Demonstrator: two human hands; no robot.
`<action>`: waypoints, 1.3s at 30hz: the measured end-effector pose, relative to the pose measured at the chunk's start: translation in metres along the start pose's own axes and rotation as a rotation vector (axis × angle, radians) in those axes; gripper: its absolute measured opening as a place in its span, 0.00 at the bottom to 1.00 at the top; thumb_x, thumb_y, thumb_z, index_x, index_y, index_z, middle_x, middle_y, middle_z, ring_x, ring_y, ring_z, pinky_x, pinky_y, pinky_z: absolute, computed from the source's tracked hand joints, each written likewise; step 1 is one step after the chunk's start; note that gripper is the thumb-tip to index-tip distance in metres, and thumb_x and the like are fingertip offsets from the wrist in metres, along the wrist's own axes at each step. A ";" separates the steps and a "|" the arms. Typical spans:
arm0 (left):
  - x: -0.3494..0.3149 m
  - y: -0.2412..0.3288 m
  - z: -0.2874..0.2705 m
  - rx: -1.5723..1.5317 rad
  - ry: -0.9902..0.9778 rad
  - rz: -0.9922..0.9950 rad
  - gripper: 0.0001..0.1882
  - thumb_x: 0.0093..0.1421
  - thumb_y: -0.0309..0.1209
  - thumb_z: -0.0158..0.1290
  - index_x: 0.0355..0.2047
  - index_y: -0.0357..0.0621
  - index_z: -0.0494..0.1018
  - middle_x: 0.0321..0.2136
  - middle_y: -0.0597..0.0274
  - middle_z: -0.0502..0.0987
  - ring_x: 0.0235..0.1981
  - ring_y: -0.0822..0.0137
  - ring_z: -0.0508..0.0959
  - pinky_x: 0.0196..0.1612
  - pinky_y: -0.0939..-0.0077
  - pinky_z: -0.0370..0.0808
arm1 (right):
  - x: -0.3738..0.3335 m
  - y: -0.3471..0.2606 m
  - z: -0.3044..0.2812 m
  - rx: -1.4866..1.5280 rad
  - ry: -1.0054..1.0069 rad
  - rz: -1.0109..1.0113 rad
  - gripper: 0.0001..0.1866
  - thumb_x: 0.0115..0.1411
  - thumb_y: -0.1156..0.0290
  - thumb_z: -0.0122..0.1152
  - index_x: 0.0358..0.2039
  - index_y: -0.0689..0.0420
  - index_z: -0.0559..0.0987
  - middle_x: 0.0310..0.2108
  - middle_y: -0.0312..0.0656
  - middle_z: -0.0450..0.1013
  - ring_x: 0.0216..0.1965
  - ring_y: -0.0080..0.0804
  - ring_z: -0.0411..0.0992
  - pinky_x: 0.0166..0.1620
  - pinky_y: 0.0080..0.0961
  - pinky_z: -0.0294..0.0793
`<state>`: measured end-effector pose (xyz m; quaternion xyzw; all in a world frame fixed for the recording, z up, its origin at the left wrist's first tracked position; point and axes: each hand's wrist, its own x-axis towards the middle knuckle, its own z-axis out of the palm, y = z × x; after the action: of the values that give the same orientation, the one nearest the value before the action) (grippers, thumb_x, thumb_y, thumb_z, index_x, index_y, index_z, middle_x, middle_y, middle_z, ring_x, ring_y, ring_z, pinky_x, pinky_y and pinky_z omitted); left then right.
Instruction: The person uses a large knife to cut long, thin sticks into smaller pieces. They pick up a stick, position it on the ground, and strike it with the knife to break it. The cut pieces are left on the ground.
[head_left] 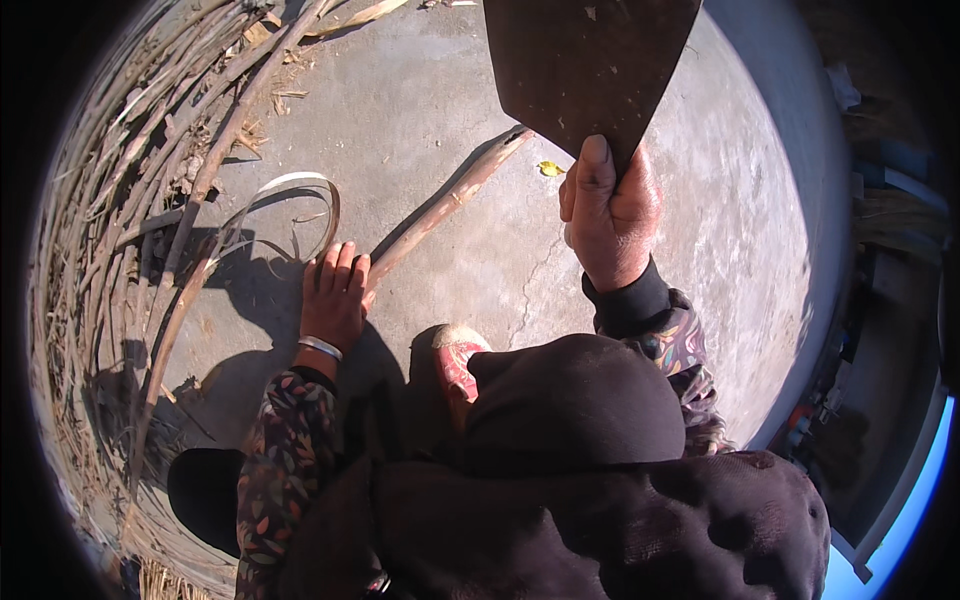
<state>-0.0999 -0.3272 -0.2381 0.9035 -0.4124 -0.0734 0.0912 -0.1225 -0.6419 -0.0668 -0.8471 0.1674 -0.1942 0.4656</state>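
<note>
Right hand (615,215) gripping the broad dark blade (590,75), up at the top of the view; left hand (335,295) palm-down at the near end of the branch (450,205), can't tell if it's closed, and that branch slants across the concrete floor (740,250)

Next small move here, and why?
Probably lower the cleaver-like blade toward the stick's far end: the right hand holds the blade raised, overlapping that end in view, while the left hand is at the near end, away from the blade.
</note>
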 end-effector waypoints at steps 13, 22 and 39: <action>-0.009 0.009 0.013 0.046 0.058 -0.024 0.31 0.60 0.41 0.53 0.62 0.50 0.59 0.64 0.52 0.59 0.67 0.53 0.56 0.65 0.46 0.53 | -0.009 0.010 -0.002 -0.199 -0.207 0.098 0.12 0.66 0.64 0.56 0.33 0.60 0.71 0.20 0.52 0.71 0.23 0.53 0.73 0.28 0.33 0.72; -0.012 0.013 0.013 0.151 -0.092 -0.055 0.30 0.63 0.37 0.49 0.65 0.52 0.56 0.67 0.55 0.54 0.70 0.56 0.51 0.69 0.47 0.45 | -0.029 0.042 0.033 -0.692 -0.535 0.279 0.14 0.66 0.60 0.51 0.38 0.59 0.72 0.23 0.57 0.75 0.29 0.58 0.75 0.33 0.51 0.73; -0.012 0.010 0.015 0.211 -0.049 -0.053 0.29 0.63 0.39 0.48 0.63 0.50 0.57 0.67 0.56 0.55 0.69 0.56 0.52 0.68 0.49 0.48 | -0.029 0.039 0.034 -0.632 -0.498 0.173 0.16 0.67 0.57 0.51 0.35 0.60 0.73 0.22 0.57 0.73 0.27 0.59 0.74 0.28 0.45 0.73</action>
<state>-0.1182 -0.3263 -0.2496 0.9165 -0.3960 -0.0538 -0.0165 -0.1349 -0.6241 -0.1219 -0.9522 0.1717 0.1178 0.2234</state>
